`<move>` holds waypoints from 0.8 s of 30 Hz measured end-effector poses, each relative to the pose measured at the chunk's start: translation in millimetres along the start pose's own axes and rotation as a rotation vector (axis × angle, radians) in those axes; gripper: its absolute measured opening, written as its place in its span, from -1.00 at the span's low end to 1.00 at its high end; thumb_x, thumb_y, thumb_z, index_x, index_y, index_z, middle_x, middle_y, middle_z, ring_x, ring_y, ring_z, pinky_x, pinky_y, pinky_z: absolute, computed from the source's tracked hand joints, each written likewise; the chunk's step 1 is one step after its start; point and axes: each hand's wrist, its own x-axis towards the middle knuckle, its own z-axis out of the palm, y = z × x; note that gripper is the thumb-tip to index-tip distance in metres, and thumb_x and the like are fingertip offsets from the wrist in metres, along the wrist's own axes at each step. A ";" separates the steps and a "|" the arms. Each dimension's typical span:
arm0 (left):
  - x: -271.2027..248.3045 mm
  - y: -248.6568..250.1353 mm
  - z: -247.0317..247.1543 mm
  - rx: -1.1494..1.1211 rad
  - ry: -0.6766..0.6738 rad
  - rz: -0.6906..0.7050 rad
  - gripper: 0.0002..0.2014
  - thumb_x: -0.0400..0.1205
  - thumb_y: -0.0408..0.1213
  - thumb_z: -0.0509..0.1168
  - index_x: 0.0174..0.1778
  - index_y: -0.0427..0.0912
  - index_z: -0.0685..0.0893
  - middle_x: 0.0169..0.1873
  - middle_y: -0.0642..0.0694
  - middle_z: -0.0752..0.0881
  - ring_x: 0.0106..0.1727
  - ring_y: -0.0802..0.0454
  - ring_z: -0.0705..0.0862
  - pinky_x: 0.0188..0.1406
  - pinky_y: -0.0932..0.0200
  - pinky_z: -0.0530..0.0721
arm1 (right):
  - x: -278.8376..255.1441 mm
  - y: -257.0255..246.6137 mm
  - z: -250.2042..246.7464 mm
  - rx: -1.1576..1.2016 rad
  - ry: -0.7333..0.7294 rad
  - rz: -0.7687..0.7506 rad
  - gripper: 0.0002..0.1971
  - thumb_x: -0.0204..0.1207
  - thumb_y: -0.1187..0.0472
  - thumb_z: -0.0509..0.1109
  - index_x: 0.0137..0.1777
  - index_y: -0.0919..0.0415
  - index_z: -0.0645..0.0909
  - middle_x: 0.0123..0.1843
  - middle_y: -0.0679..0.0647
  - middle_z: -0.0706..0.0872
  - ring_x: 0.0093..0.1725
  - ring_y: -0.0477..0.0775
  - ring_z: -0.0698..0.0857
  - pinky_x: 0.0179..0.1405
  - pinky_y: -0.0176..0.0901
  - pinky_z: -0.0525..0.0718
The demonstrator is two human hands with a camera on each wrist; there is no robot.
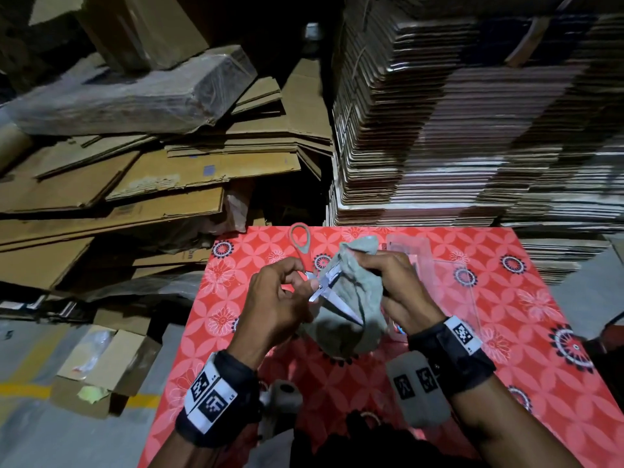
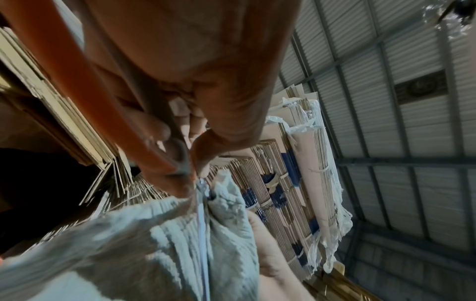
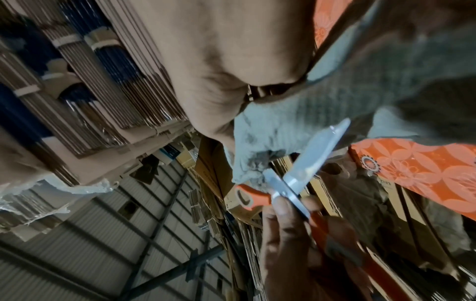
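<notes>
Tall stacks of flattened cardboard rose behind the red flowered desk, and above its near middle a grey cloth hung against a pair of orange-handled scissors. The left hand pinched the scissors near the pivot, handles pointing away, while the right hand clutched the bunched cloth beside the blades. The wiping looked midway: the blades stood open and shiny, with the cloth pressed to them, so some rubbing probably remained.
</notes>
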 end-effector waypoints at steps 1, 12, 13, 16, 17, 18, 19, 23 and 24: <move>-0.8 -0.7 -0.4 -0.017 0.004 -0.007 -0.77 0.69 -0.34 0.47 -0.21 -0.09 0.57 -0.54 0.03 0.65 -0.52 -0.25 0.79 -0.42 -0.26 0.77 | 3.4 -3.0 -4.2 0.012 0.003 -0.015 -0.77 0.47 0.46 0.55 0.09 0.60 0.78 -0.05 0.40 0.84 -0.13 0.26 0.85 -0.17 -0.04 0.84; 0.0 -2.3 -23.2 -0.013 0.190 -0.014 -0.70 0.58 -0.30 0.50 -0.36 -0.10 0.51 -0.51 -0.09 0.61 -0.56 -0.18 0.58 -0.41 -0.40 0.68 | 30.5 -23.6 -43.1 0.112 0.131 -0.149 -0.68 0.42 0.34 0.55 0.19 0.35 0.79 0.03 0.14 0.83 0.06 0.13 0.78 0.10 -0.05 0.76; 2.4 -3.1 -29.8 0.017 0.210 -0.001 -0.73 0.56 -0.20 0.50 -0.34 -0.09 0.53 -0.50 -0.11 0.64 -0.55 -0.27 0.61 -0.44 -0.39 0.69 | 30.6 -28.6 -48.4 0.075 0.117 -0.169 -0.61 0.38 0.29 0.58 0.22 0.39 0.78 0.08 0.18 0.85 0.08 0.14 0.80 0.13 -0.03 0.76; 3.8 5.3 -36.2 0.059 0.208 0.031 -0.78 0.51 -0.04 0.46 -0.30 0.00 0.57 -0.47 -0.12 0.67 -0.44 -0.39 0.71 -0.42 -0.34 0.68 | 22.2 -40.3 -46.8 -0.089 -0.043 -0.241 -0.66 0.35 0.23 0.55 0.12 0.34 0.83 0.02 0.20 0.89 -0.06 0.09 0.87 -0.07 -0.13 0.81; 4.4 9.1 -34.8 0.038 0.204 0.033 -0.77 0.54 -0.10 0.48 -0.29 -0.05 0.58 -0.48 -0.15 0.67 -0.44 -0.38 0.73 -0.36 -0.32 0.70 | 20.9 -44.5 -44.7 -0.113 -0.092 -0.280 -0.69 0.35 0.21 0.55 0.08 0.29 0.84 -0.04 0.15 0.90 -0.13 0.04 0.87 -0.15 -0.18 0.80; 5.6 10.3 -33.5 0.018 0.196 0.040 -0.76 0.59 -0.21 0.51 -0.27 -0.14 0.58 -0.48 -0.23 0.67 -0.46 -0.34 0.74 -0.32 -0.28 0.70 | 19.8 -47.8 -42.1 -0.124 -0.135 -0.306 -0.69 0.33 0.15 0.59 0.05 0.26 0.85 -0.07 0.12 0.90 -0.16 0.01 0.87 -0.17 -0.21 0.80; 6.4 11.3 -32.7 0.001 0.185 0.046 -0.73 0.63 -0.32 0.52 -0.24 -0.31 0.56 -0.47 -0.34 0.66 -0.49 -0.30 0.75 -0.33 -0.22 0.69 | 20.7 -49.6 -40.4 -0.145 -0.176 -0.320 -0.64 0.28 0.06 0.66 0.02 0.25 0.87 -0.06 0.13 0.90 -0.15 0.01 0.87 -0.15 -0.20 0.81; 9.3 16.0 -30.0 -0.098 0.153 0.059 -0.74 0.69 -0.44 0.46 -0.23 -0.44 0.54 -0.44 -0.47 0.65 -0.46 -0.35 0.73 -0.33 -0.07 0.64 | 24.5 -43.4 -30.1 -0.350 -0.277 -0.332 -0.57 0.21 -0.10 0.79 -0.01 0.14 0.92 -0.04 0.10 0.90 -0.12 -0.03 0.82 -0.07 -0.20 0.77; 10.1 18.9 -27.5 -0.118 0.144 0.053 -0.75 0.70 -0.47 0.44 -0.21 -0.49 0.55 -0.46 -0.44 0.67 -0.49 -0.28 0.73 -0.38 -0.02 0.64 | 22.3 -41.6 -25.1 -0.397 -0.304 -0.328 -0.63 0.28 -0.08 0.75 0.01 0.12 0.92 -0.02 0.11 0.90 -0.09 -0.02 0.82 -0.04 -0.18 0.76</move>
